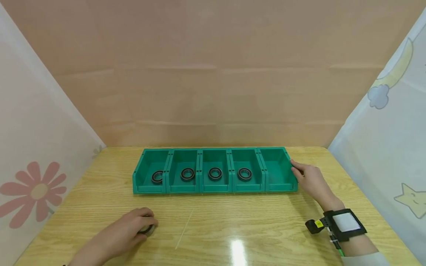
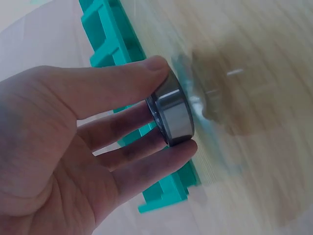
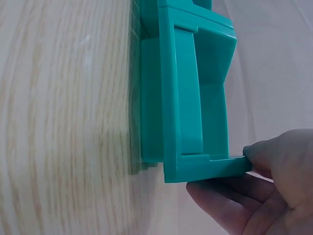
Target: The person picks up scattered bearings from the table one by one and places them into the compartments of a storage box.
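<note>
A ball bearing [image 2: 177,116] with a shiny steel outer ring is pinched between the thumb and fingers of my left hand [image 1: 128,226], low over the front left of the table. In the head view those fingers partly cover the bearing. My right hand [image 1: 314,181] grips the outer side wall of the rightmost green bin [image 1: 276,166]; the right wrist view has the thumb at the wall's top edge and the fingers beneath, outside it. No bearing shows inside that bin. Single bearings lie in the other bins, among them one [image 1: 244,174] in the bin beside it.
The green bins stand side by side in a row toward the back of the wooden table [image 1: 213,221]. Another bearing [image 1: 157,177] lies in the leftmost bin. A thin pale strip [image 1: 184,229] lies right of my left hand. Papered walls enclose the back and sides.
</note>
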{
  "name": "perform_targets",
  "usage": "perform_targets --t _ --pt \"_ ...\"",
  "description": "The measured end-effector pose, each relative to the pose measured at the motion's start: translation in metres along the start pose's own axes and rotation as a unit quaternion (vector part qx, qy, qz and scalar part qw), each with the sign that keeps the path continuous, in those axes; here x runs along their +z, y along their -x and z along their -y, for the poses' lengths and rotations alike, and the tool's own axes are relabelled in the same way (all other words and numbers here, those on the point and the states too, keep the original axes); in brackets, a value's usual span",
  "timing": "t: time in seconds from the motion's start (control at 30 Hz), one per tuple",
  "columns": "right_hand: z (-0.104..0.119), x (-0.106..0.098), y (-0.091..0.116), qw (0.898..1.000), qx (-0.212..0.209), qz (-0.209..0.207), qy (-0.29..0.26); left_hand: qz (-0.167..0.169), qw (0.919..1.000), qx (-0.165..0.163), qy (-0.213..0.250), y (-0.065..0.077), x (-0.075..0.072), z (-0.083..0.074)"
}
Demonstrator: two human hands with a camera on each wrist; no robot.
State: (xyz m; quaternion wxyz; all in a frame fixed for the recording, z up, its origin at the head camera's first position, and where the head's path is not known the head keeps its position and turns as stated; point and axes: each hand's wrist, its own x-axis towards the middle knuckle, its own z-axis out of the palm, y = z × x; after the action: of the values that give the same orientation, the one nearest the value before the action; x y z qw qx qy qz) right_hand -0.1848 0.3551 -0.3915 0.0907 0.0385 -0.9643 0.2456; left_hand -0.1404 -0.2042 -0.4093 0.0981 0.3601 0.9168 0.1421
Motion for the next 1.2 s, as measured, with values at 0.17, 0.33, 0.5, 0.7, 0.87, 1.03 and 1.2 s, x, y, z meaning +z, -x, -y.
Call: perform_targets --t 0.17,0.33,0.5,0.7,0.87,1.03,1.2 --pt "0.000 0.000 -0.001 1.000 0.003 0.002 0.001 -0.014 0.9996 0.025 -0.008 -0.012 0.000 -0.009" --pt "0.001 -0.001 -0.001 1.000 0.005 0.004 -0.001 -0.031 0.9976 0.061 -0.015 -0.026 0.000 -0.019" --pt "0.002 -0.002 0.000 1.000 0.006 0.000 0.000 -0.028 0.9954 0.090 -0.014 -0.037 -0.001 -0.028" --pt "0.005 -0.003 0.000 1.000 0.011 0.004 0.000 -0.028 0.9933 0.111 -0.017 -0.044 -0.003 -0.035" --pt "0.006 -0.003 -0.001 1.000 0.012 0.007 -0.002 -0.008 0.9941 0.108 -0.012 -0.050 -0.008 -0.046" --pt "0.005 -0.003 -0.001 1.000 0.010 0.007 0.000 0.020 0.9955 0.091 -0.013 -0.060 -0.009 -0.059" --pt "0.004 -0.002 0.000 1.000 0.006 0.004 0.000 0.028 0.9944 0.099 -0.024 -0.071 -0.007 -0.071"
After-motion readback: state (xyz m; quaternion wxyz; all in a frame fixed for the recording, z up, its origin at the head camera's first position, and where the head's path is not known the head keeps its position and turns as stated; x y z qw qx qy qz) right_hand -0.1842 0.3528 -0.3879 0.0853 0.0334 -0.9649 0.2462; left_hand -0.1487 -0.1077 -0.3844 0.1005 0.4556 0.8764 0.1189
